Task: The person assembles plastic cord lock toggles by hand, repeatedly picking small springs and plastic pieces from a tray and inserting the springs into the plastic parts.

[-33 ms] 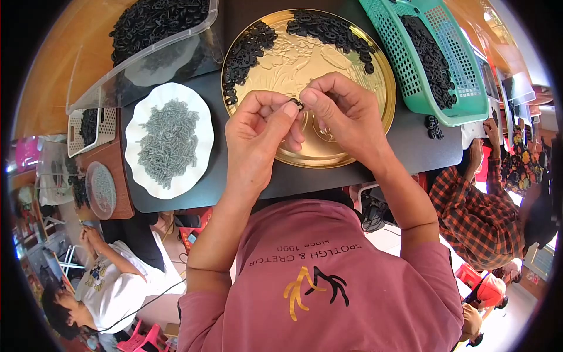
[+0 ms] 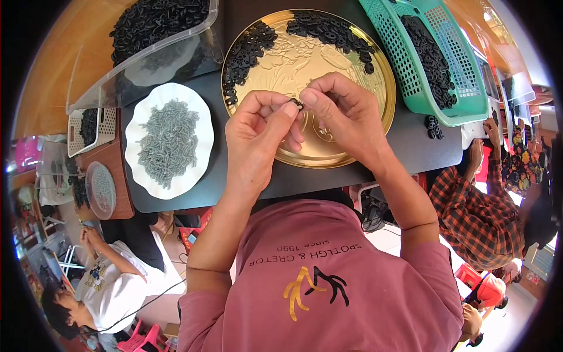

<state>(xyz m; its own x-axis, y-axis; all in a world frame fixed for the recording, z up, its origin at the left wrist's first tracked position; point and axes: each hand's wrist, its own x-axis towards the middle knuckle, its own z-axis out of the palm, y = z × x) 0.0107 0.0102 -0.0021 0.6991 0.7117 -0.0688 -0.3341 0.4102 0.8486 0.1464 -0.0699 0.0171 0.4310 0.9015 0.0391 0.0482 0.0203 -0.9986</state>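
Over the near half of a round gold tray [image 2: 284, 56], my left hand [image 2: 261, 126] pinches a small black plastic piece [image 2: 297, 104] between thumb and fingers. My right hand [image 2: 349, 111] is closed beside it, its thumb tip at the piece's edge; whatever lies between its fingers is hidden. Many similar black pieces with holes [image 2: 249, 53] lie along the tray's left and far rim. To the left, a white scalloped plate [image 2: 138, 170] bears a heap of short grey rod-like pieces [image 2: 169, 144].
A clear bin [image 2: 193, 44] of black pieces stands at far left, a green basket [image 2: 410, 82] with more at far right. Loose black pieces [image 2: 434, 127] lie beside the basket. A small white basket [image 2: 108, 130] stands left. Other people sit on both sides of the dark table [image 2: 234, 189].
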